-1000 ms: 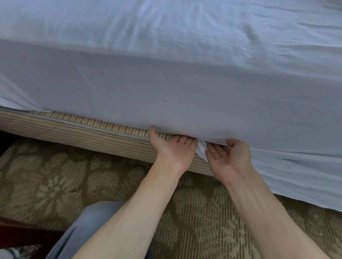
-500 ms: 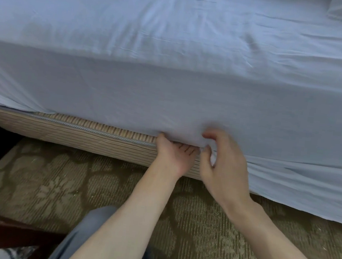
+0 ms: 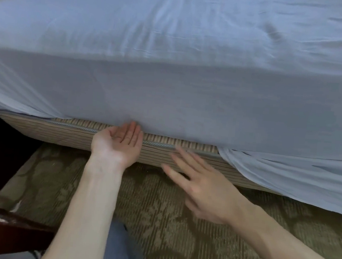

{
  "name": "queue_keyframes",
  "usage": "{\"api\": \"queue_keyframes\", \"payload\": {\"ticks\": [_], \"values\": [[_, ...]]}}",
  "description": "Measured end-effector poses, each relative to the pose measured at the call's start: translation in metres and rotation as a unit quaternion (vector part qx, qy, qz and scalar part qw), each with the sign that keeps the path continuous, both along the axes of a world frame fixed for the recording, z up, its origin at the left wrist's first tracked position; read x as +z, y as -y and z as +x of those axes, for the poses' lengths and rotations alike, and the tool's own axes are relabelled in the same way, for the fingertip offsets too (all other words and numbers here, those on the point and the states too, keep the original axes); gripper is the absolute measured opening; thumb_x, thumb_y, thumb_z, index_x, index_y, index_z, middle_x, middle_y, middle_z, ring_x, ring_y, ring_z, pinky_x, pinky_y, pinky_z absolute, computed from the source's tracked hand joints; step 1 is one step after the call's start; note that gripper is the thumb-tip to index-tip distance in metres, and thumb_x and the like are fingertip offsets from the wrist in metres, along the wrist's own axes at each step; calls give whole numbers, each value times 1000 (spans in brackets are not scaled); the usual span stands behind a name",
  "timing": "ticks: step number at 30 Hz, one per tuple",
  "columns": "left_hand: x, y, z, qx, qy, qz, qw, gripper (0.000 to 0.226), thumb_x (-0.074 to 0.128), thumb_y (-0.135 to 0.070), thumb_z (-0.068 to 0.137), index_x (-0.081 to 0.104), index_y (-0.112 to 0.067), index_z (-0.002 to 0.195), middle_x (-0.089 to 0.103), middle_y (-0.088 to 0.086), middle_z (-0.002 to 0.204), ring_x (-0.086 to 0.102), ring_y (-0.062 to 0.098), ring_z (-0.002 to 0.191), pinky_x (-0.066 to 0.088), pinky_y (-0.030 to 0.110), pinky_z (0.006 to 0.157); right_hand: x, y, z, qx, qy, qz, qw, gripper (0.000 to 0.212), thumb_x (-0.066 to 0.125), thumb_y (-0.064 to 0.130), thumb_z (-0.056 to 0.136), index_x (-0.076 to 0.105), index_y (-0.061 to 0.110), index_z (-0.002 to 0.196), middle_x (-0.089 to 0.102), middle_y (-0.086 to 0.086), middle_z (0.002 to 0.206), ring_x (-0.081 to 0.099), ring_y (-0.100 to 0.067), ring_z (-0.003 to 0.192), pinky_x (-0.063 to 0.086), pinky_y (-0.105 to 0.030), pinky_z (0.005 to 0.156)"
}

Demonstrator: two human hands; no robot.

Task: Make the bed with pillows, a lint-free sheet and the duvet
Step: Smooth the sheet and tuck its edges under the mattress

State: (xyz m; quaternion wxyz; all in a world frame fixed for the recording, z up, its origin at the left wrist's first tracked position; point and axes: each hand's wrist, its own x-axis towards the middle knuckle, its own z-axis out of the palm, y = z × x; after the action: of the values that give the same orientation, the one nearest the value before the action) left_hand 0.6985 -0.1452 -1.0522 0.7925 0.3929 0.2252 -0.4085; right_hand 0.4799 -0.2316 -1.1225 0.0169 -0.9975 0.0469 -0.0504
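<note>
Left hand point(image 3: 118, 143) palm up, fingers straight, tips touching lower edge of blue sheet point(image 3: 172, 66) above striped bed base point(image 3: 61, 134). Right hand point(image 3: 204, 187) near base, fingers spread, holding nothing, blurred. Right end: sheet hangs loose over base.

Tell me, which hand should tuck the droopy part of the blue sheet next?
Probably the right hand: open, free and nearer where the pale blue fabric sheet hangs loose. The left hand lies palm-up at the tucked edge, farther away.
</note>
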Motion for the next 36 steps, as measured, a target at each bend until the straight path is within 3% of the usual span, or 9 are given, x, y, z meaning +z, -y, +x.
{"api": "queue_keyframes", "payload": {"ticks": [3, 6, 8, 12, 14, 17, 20, 23, 36], "values": [[-1, 12, -8, -17, 5, -6, 1000, 34, 41, -23, 108, 64, 1, 118, 70, 16, 115, 66, 30, 109, 49, 43, 107, 23, 16, -1, -162, 204, -2, 965, 86, 57, 10, 85, 15, -5, 159, 7, -25, 167, 0, -38, 157, 15, -52, 127], [-7, 29, -24, -30, 3, 0, 1000, 32, 42, -23, 107, 65, -2, 116, 69, 12, 117, 66, 27, 107, 50, 41, 106, 12, 7, -9, -116, -128, 17, 985, 65, 53, 24, 93, 38, 0, 152, 37, -27, 157, 32, -38, 149, 34, -51, 120], [-15, 41, -40, -52, 6, 24, 998, 30, 44, -22, 106, 65, -3, 116, 67, 11, 117, 66, 25, 106, 50, 39, 106, 10, -1, -21, -75, -291, 60, 952, 28, 52, 27, 96, 68, 10, 111, 68, -12, 99, 68, -32, 97, 59, -47, 86], [-31, 60, -81, -128, -23, 30, 991, 35, 49, -18, 102, 58, 4, 127, 62, 18, 128, 60, 29, 120, 43, 41, 115, 18, 24, -33, -207, -19, 185, 961, 33, 49, 33, 98, 68, 22, 123, 75, -1, 105, 69, -22, 95, 57, -40, 85], [-36, 70, -104, -171, -39, 5, 985, 44, 49, -23, 103, 51, 9, 134, 58, 24, 132, 55, 33, 128, 38, 43, 118, 19, 35, -43, -352, 112, 355, 859, 33, 54, 29, 97, 70, 24, 125, 74, 6, 115, 67, -13, 105, 53, -35, 97], [-42, 86, -136, -212, -59, -31, 975, 60, 52, -34, 102, 45, 13, 139, 55, 29, 134, 52, 38, 131, 36, 46, 120, 14, 47, -61, -492, 257, 608, 568, 28, 57, 16, 94, 68, 12, 120, 71, 0, 116, 68, -16, 108, 56, -38, 97], [-48, 96, -154, -194, -75, -63, 976, 71, 54, -41, 101, 39, 12, 146, 52, 30, 139, 51, 38, 133, 36, 47, 120, 21, 64, -84, -481, 374, 731, 307, 20, 53, 8, 97, 62, 0, 113, 67, -18, 120, 68, -27, 110, 55, -36, 99], [-49, 100, -159, -169, -105, -113, 974, 81, 55, -48, 99, 33, 11, 150, 46, 31, 146, 45, 41, 139, 30, 51, 122, 35, 75, -100, -403, 430, 793, 152, 46, 54, 17, 98, 47, -8, 137, 55, -24, 135, 55, -34, 129, 41, -42, 116], [-63, 131, -192, -82, -108, -187, 973, 76, 49, -68, 95, 53, -6, 139, 63, 19, 133, 61, 35, 123, 39, 50, 117, 33, 84, -97, -323, 500, 802, 55, 53, 47, 22, 88, 51, 0, 136, 60, -26, 131, 59, -44, 121, 44, -56, 111]]}}
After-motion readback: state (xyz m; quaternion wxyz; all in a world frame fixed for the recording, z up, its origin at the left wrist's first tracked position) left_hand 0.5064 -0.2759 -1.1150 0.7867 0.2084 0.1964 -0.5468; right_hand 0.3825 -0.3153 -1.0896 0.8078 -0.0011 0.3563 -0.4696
